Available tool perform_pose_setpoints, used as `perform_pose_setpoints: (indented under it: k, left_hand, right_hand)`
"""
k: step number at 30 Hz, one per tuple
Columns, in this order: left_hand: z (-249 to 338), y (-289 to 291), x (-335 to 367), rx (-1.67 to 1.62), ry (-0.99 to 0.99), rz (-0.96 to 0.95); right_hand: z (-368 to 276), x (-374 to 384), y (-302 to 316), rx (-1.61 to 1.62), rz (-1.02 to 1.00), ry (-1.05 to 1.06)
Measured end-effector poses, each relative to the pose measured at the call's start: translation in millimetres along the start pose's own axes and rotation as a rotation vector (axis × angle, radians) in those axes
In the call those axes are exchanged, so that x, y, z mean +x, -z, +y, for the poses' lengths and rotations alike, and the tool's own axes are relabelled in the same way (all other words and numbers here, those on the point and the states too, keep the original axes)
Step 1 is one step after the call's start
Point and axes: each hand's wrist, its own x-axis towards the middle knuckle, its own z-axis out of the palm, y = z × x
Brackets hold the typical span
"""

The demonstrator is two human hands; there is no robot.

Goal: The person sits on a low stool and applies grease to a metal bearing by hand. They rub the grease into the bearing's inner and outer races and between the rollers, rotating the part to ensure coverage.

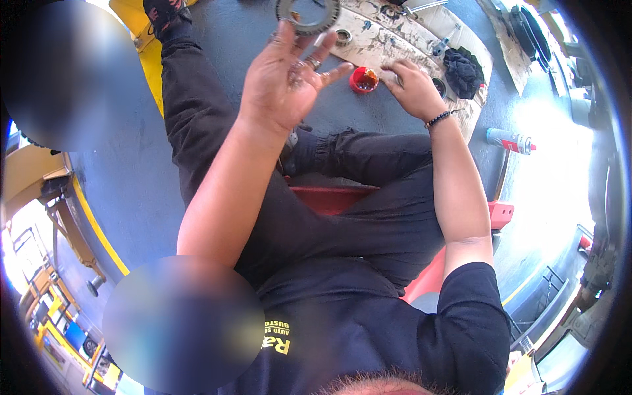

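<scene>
Red cup (355, 84) with orange-brown stuff inside sits on the blue-grey floor (138, 191) by stained cardboard (368, 49), right hand (418, 92) just beside it, fingers curled, can't tell if pinching anything. Left hand (283, 92) is spread, fingertips at the near edge of a toothed metal ring (322, 26), contact unclear. Writing: yellow lettering (278, 336) upside down on black shirt (368, 309); spray can (510, 141) at right has a blue-white-red label, print too small to read.
</scene>
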Motion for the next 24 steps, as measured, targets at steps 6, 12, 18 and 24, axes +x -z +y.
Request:
perform_pose_setpoints:
  k: [6,12,18,24]
  left_hand:
    - [19,26,10,-0.1,-0.059,-0.014]
    - [27,34,11,-0.146,-0.086,-0.293]
    - [38,31,4,-0.271,-0.022,-0.47]
    - [52,13,-3,-0.285,0.042,-0.168]
  right_hand:
    - [-7,10,-23,-0.073,-0.127,-0.091]
    - [-11,24,-42,-0.067,-0.062,-0.166]
    - [9,25,-44,-0.017,-0.049,-0.176]
    - [15,22,-40,0.023,-0.073,-0.118]
